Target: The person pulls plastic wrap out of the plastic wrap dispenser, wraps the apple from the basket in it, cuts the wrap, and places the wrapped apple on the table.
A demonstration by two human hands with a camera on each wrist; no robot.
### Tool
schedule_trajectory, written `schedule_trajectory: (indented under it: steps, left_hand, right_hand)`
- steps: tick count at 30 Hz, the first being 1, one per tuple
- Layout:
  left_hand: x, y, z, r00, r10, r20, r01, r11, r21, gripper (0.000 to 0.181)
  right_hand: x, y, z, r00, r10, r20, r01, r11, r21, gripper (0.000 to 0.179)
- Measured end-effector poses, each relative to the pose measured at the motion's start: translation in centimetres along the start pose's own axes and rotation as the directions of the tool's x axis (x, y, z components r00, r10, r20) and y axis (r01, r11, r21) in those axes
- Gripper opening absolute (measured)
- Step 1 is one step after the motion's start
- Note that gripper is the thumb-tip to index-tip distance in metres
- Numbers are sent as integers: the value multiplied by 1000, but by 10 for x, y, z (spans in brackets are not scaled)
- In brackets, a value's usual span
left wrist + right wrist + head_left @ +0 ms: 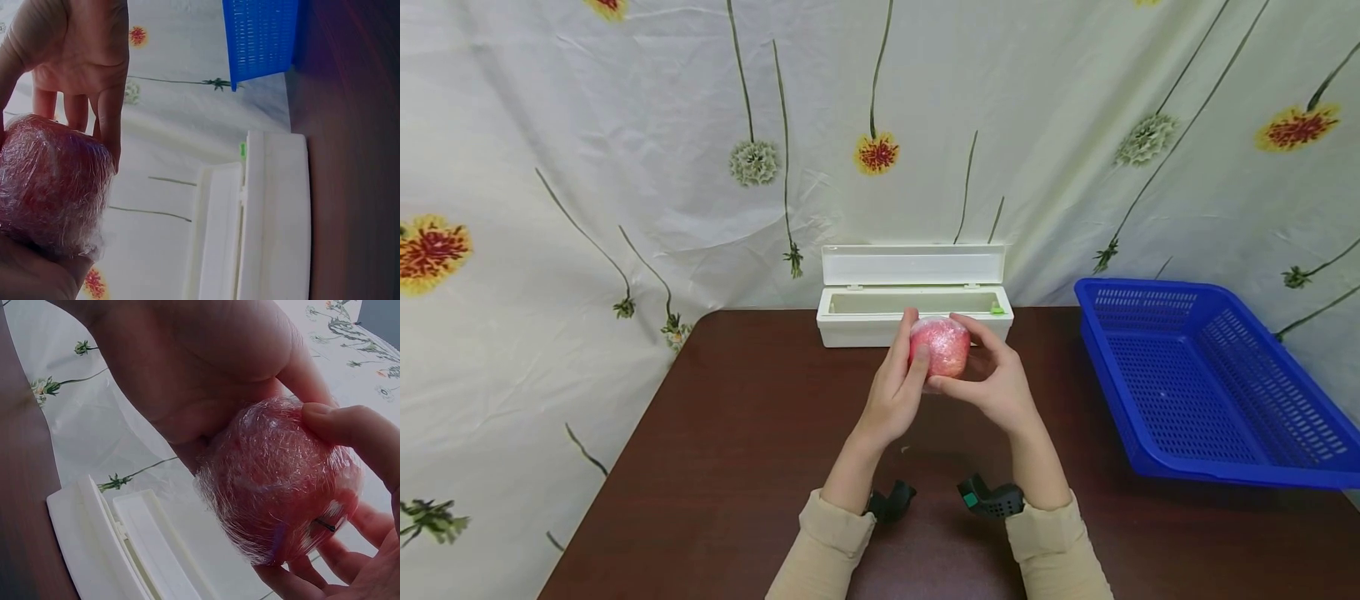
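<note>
A red apple (942, 347) wrapped in clear plastic film is held up over the table between both hands. My left hand (892, 396) cups its left side, with the thumb lying against the front. From the right, my right hand (1000, 387) holds it between thumb and curved fingers. Crinkled film covers the apple (281, 481) in the right wrist view, where its dark stem shows through at the lower side. Behind the hands stands a long white box (857, 329) with its lid raised and a small green piece (997, 310) at its right end.
A blue perforated plastic basket (1138, 433) sits on the right of the dark brown table (737, 450). A white cloth with printed flowers (662, 125) hangs along the back and left. Black wrist cameras (891, 502) are strapped at both wrists.
</note>
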State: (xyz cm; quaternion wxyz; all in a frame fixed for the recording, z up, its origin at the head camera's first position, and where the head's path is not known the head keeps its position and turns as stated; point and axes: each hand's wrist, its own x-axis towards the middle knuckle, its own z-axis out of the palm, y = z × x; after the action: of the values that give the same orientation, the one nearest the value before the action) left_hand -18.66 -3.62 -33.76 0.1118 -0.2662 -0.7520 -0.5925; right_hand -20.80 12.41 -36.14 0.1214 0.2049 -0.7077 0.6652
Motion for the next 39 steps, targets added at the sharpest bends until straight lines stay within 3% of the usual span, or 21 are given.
schedule_trajectory:
  steps: [6, 13, 27, 39]
  left_hand:
    - [1, -1, -1, 999, -39, 15, 39, 999, -20, 53]
    - [2, -3, -1, 999, -45, 28, 46, 998, -45, 53]
    - [2, -1, 4, 997, -71, -16, 69, 995, -74, 54]
    - [2, -3, 6, 997, -27, -70, 21, 996, -83, 52]
  right_hand:
    - [0, 1, 1, 1000, 1, -7, -1, 1000, -1, 75]
    - [1, 1, 1, 1000, 8, -10, -8, 1000, 7, 75]
    - [2, 3, 1, 1000, 2, -26, -2, 1000, 17, 74]
    - [2, 4, 2, 1000, -6, -27, 7, 999, 31, 77]
